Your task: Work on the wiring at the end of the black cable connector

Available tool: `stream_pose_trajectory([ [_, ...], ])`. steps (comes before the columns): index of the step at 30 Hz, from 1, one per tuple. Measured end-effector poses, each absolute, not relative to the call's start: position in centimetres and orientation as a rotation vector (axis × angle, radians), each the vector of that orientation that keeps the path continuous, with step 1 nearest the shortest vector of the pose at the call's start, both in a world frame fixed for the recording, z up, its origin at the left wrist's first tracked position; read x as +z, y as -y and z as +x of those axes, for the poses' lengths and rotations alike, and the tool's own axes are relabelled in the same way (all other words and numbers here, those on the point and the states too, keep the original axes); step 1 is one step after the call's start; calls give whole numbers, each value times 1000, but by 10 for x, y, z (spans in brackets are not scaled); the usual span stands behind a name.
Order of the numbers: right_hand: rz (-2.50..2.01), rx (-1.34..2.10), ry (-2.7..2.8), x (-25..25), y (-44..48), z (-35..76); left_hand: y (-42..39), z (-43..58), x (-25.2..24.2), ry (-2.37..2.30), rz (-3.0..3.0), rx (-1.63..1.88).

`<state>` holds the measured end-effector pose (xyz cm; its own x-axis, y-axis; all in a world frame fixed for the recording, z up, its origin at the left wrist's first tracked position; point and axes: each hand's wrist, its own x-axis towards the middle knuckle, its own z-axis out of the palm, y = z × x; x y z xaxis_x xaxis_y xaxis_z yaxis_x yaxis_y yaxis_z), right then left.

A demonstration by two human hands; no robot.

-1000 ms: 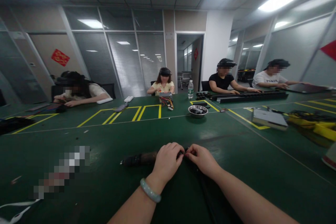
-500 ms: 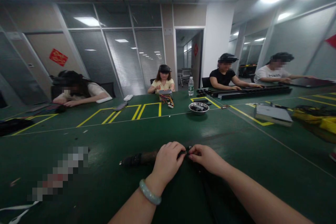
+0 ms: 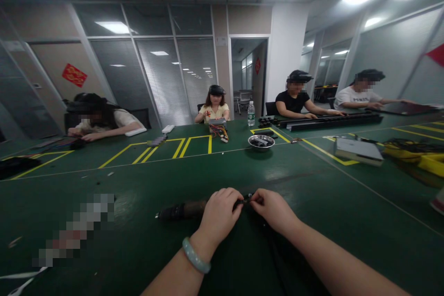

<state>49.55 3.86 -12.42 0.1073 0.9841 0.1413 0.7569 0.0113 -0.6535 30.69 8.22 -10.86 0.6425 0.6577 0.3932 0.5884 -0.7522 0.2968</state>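
Note:
Fingers pinched, my left hand [image 3: 219,215] grips one end of a small dark piece [image 3: 247,198]. My right hand [image 3: 272,207] pinches its other end, close to the left fingertips. What exactly the piece is, I cannot make out. To the left of my left hand lies a dark, pen-shaped tool [image 3: 173,212] with a metal tip, its right end hidden behind that hand. A dark cable-like strip [image 3: 274,249] runs down the table below my right hand.
A power strip [image 3: 78,231], blurred out, lies at left on the green table [image 3: 138,259]. Farther off stand a metal bowl [image 3: 261,147] of dark parts, a water bottle [image 3: 251,114] and a grey box [image 3: 359,150]. Several people work across the table.
My hands keep their pinch on the small dark piece, with the right fingers shifting only slightly. The whole view has drifted a little to the left.

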Motion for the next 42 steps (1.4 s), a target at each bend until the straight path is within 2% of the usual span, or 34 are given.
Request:
stream_pose_trajectory([
  [15,-1613,674,1638,-135,-44,496,-83,308,-111,-1038,2740,747],
  [42,-1646,663,1691,-127,-40,491,-80,309,-110,-1021,2720,706],
])
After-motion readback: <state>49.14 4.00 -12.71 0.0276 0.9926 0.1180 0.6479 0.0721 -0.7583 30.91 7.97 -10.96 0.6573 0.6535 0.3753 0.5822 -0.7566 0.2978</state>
